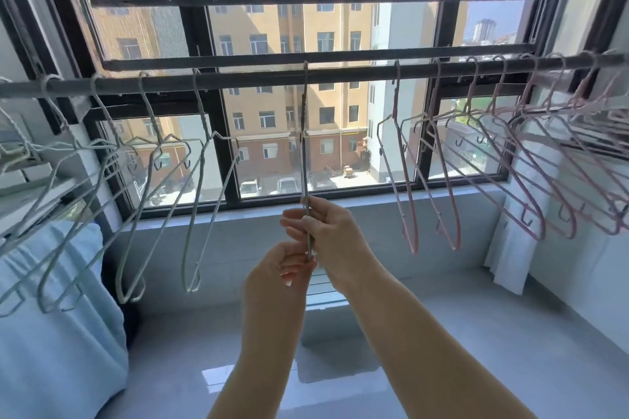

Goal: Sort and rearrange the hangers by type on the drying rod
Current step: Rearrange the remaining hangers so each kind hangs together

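Both hands, the left hand and right hand, are pinching the lower end of a grey hanger (seen edge-on) hanging mid-rod, between green hangers and pink hangers.

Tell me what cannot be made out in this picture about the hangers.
- Middle hanger, head view: seen edge-on, and both hands, left hand and right hand, cover its lower end, so its type is unclear.
- Pink hangers: overlapping and cut by the right edge, uncountable.
- Pale green hangers: cut by the left edge.
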`<state>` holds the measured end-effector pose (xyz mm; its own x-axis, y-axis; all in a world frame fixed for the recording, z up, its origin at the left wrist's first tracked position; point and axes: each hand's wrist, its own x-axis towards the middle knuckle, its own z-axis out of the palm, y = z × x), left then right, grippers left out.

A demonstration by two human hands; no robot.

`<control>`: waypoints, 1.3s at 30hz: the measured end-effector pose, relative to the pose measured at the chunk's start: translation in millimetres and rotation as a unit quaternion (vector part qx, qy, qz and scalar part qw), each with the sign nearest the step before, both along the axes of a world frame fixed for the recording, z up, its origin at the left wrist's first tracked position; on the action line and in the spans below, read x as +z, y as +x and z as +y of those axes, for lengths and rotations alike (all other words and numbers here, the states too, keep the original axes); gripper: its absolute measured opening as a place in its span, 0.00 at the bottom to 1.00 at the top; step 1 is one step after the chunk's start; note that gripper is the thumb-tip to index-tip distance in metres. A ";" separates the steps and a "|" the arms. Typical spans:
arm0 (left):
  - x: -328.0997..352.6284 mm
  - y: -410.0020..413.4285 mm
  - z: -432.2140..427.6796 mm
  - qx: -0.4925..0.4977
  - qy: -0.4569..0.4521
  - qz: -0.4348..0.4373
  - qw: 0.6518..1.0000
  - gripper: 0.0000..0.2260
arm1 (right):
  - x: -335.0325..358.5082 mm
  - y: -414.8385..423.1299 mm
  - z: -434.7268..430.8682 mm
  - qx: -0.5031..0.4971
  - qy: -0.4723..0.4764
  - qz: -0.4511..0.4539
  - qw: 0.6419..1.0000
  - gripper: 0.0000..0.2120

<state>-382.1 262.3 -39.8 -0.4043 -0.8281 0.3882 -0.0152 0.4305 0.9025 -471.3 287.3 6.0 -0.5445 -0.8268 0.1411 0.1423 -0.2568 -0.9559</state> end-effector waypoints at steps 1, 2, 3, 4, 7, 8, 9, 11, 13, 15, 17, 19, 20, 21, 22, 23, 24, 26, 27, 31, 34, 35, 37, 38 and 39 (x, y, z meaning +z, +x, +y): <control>0.8 -5.5 2.6 -0.012 -0.003 0.005 1.000 0.12 | 1.6 -5.1 4.5 -0.009 -0.006 -0.009 1.000 0.11; 1.3 -10.5 5.2 -0.024 -0.005 0.008 1.000 0.12 | 2.7 -10.3 8.5 -0.016 -0.011 -0.019 1.000 0.11; 1.7 -14.8 7.9 -0.035 -0.007 0.007 0.999 0.13 | 3.9 -14.9 12.4 -0.022 -0.014 -0.029 0.999 0.11; 1.5 -18.4 10.9 -0.044 -0.010 0.004 0.999 0.13 | 4.7 -19.3 15.6 -0.027 -0.016 -0.034 0.999 0.11; -1.6 -24.5 18.0 -0.059 -0.022 -0.003 0.998 0.15 | 6.2 -28.1 23.8 -0.035 -0.021 -0.054 0.998 0.12; -3.1 -24.7 19.1 -0.059 -0.030 -0.006 0.998 0.15 | 6.2 -30.4 25.7 -0.038 -0.023 -0.065 0.997 0.12; -4.8 -23.9 19.2 -0.054 -0.040 -0.011 0.998 0.16 | 6.9 -32.2 27.8 -0.040 -0.026 -0.075 0.996 0.12; -7.1 -19.9 17.0 -0.041 -0.049 -0.015 0.998 0.15 | 7.5 -35.1 31.1 -0.050 -0.029 -0.088 0.994 0.12; -7.8 -12.7 12.0 -0.022 -0.050 -0.009 0.998 0.14 | 8.4 -36.1 33.5 -0.056 -0.028 -0.095 0.994 0.13; -6.2 -4.4 5.7 -0.001 -0.053 0.000 0.999 0.13 | 9.1 -35.3 34.5 -0.062 -0.021 -0.092 0.994 0.13; -3.9 3.9 -0.5 0.014 -0.050 0.008 0.999 0.12 | 8.9 -34.3 33.7 -0.068 -0.015 -0.086 0.994 0.12; -2.4 11.3 -6.8 0.025 -0.047 0.016 0.998 0.10 | 7.1 -33.3 32.5 -0.071 -0.006 -0.078 0.994 0.12; -1.8 14.6 -9.6 0.030 -0.047 0.018 0.998 0.10 | 6.0 -33.1 32.0 -0.071 -0.002 -0.072 0.995 0.12; -1.3 17.9 -11.9 0.036 -0.049 0.020 0.998 0.10 | 5.4 -32.4 31.7 -0.068 0.005 -0.067 0.995 0.12; -0.9 21.1 -13.9 0.041 -0.052 0.024 0.997 0.10 | 4.7 -31.7 31.2 -0.067 0.011 -0.062 0.996 0.13; -0.3 24.4 -15.3 0.048 -0.056 0.028 0.997 0.10 | 3.6 -30.9 30.6 -0.068 0.017 -0.057 0.996 0.14; 0.5 27.4 -16.5 0.056 -0.060 0.033 0.996 0.10 | 2.4 -30.1 29.7 -0.071 0.023 -0.051 0.996 0.16; 2.3 33.8 -19.2 0.076 -0.074 0.044 0.993 0.10 | 0.5 -28.7 28.1 -0.084 0.033 -0.040 0.995 0.17; 3.6 37.5 -20.9 0.090 -0.086 0.050 0.991 0.10 | 0.4 -27.7 28.1 -0.089 0.038 -0.034 0.995 0.17; 12.8 57.2 -31.2 0.157 -0.140 0.045 0.977 0.14 | 3.2 -19.3 30.5 -0.124 0.201 0.171 0.957 0.23; 17.6 72.9 -43.2 0.207 -0.163 0.024 0.964 0.16 | 7.6 -2.8 33.8 -0.192 0.322 0.435 0.819 0.34; 17.8 78.1 -47.1 0.220 -0.163 0.017 0.962 0.17 | 11.7 7.4 34.1 -0.221 0.287 0.481 0.798 0.34; 15.9 88.3 -53.4 0.237 -0.153 -0.001 0.959 0.18 | 18.4 27.5 28.8 -0.235 0.176 0.517 0.804 0.30; 14.3 93.1 -55.0 0.238 -0.145 -0.009 0.960 0.18 | 19.3 36.7 22.6 -0.208 0.137 0.516 0.820 0.27; 12.9 97.2 -55.6 0.233 -0.135 -0.015 0.963 0.17 | 19.1 45.5 14.0 -0.165 0.114 0.506 0.839 0.25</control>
<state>-284.8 206.7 -27.0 -0.0277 -0.7925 0.6093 -0.2884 0.5899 0.7542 -425.8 301.3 25.1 -0.4462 -0.7229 0.5275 -0.8146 0.0840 -0.5740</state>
